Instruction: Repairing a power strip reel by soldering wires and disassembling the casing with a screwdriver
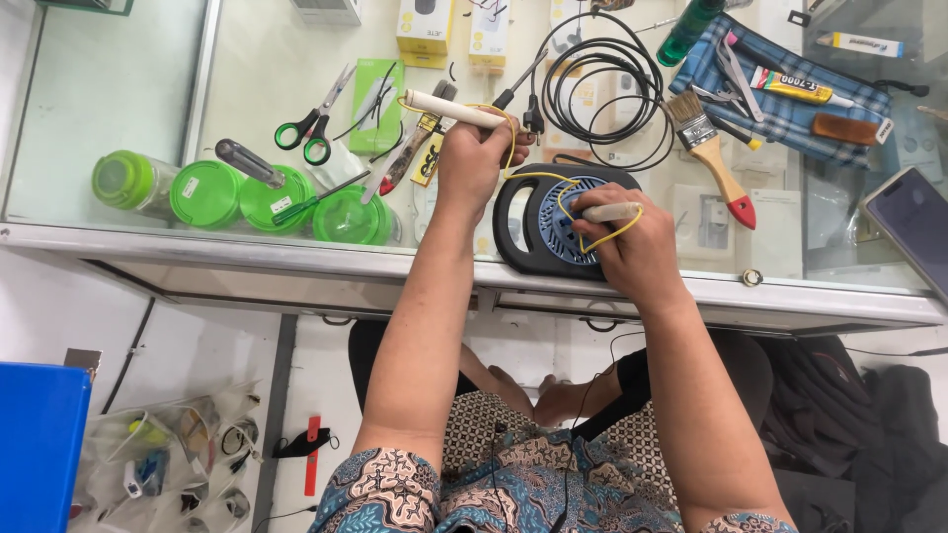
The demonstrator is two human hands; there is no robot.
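So, far left along the front edge of the glass counter [247, 69] sit my green jars [212, 194], with a screwdriver [249, 163] lying across the lids and the scissors [314, 126] just behind. None of that is in the way.

My left hand [474, 163] is closed tight around one cream probe [456, 109], tip pointing left, lifted up off the glass. A yellow lead [553, 180] loops from it over to my right hand [632, 252], which is pinching the second probe [609, 211] between thumb and fingers, right over the blue grille of the black device [553, 227] sitting at the front edge, middle of the counter.

Tip from me: I reckon it goes best if you keep the right wrist planted on the casing so the probe stays steady, and hold the lead's slack clear of the grille.

Further right there's the coiled cable [602, 94], a brush [711, 153], a checked cloth [790, 89] with tools, and a phone [913, 232] at the right edge.
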